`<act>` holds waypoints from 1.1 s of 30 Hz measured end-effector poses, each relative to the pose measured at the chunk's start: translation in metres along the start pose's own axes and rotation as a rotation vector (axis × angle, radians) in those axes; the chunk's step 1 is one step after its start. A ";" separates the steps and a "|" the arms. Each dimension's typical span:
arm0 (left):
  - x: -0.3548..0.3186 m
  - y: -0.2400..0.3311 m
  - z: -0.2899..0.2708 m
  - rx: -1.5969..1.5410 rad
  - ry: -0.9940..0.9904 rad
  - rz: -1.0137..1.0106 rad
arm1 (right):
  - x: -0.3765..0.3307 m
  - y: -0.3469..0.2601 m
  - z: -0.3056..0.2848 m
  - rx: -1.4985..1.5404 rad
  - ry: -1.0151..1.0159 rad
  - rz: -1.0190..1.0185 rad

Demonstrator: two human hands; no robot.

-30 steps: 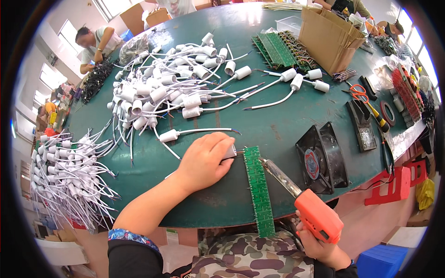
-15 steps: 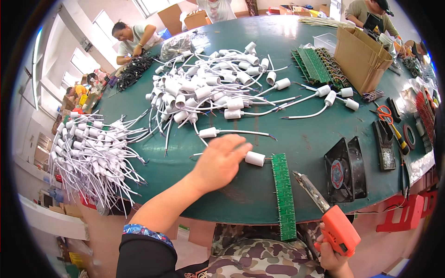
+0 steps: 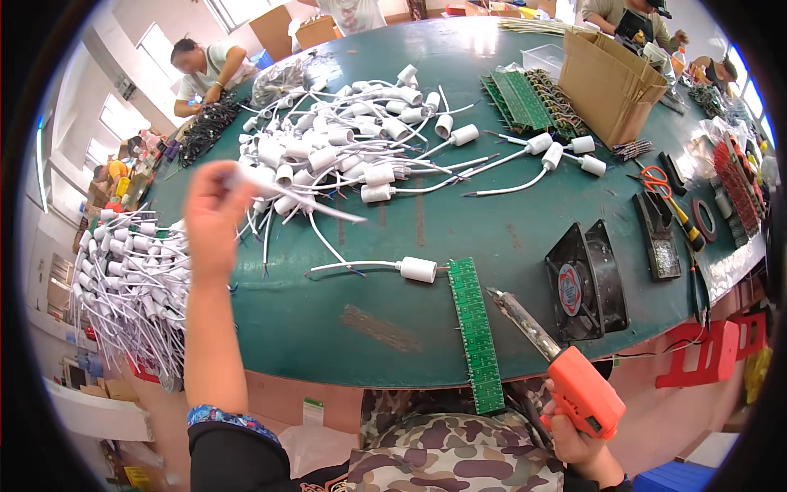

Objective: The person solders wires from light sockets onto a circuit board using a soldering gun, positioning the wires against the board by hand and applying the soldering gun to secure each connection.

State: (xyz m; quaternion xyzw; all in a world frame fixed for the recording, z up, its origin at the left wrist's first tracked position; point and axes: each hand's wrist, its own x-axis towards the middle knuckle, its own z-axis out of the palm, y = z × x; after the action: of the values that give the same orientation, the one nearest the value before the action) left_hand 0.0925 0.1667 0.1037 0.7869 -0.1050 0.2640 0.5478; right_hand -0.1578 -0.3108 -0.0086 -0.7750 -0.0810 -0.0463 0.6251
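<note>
My left hand (image 3: pixel 215 221) is raised over the table's left side, its fingers closed on a white lamp socket with a cable (image 3: pixel 283 190); motion blurs both somewhat. In my right hand (image 3: pixel 576 437) is a red soldering gun (image 3: pixel 585 393), its metal tip pointing up and left beside a long green circuit board strip (image 3: pixel 474 328). The strip runs from the table over its front edge towards my lap. At the strip's far end lies another white lamp socket (image 3: pixel 419 270), its thin wire reaching the board's edge and its white cable trailing left.
A big heap of white corded sockets (image 3: pixel 328 148) covers the table's middle; a neater bundle (image 3: pixel 131 279) hangs over the left edge. To the right stand a black fan (image 3: pixel 586 283), a cardboard box (image 3: pixel 611 86), circuit boards (image 3: pixel 529 102) and orange-handled scissors (image 3: pixel 655 178). People work across the table.
My left hand has moved left and up, away from the socket at the board, and now carries another corded socket. The soldering gun stays near the board. The whole view has shifted slightly.
</note>
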 end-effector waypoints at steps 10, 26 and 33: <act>-0.084 0.045 0.106 0.341 -0.578 0.403 | 0.023 -0.013 0.013 -0.022 0.064 -0.054; -0.121 0.008 0.159 0.267 -0.537 0.295 | 0.042 0.015 0.015 -0.249 -0.009 -0.410; -0.117 0.000 0.161 0.270 -0.519 0.442 | 0.047 0.018 0.017 -0.190 -0.023 -0.380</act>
State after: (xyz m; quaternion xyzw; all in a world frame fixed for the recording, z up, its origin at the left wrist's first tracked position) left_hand 0.0428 0.0048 -0.0003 0.8513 -0.3722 0.1789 0.3236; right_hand -0.1092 -0.2945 -0.0216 -0.8017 -0.2280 -0.1621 0.5281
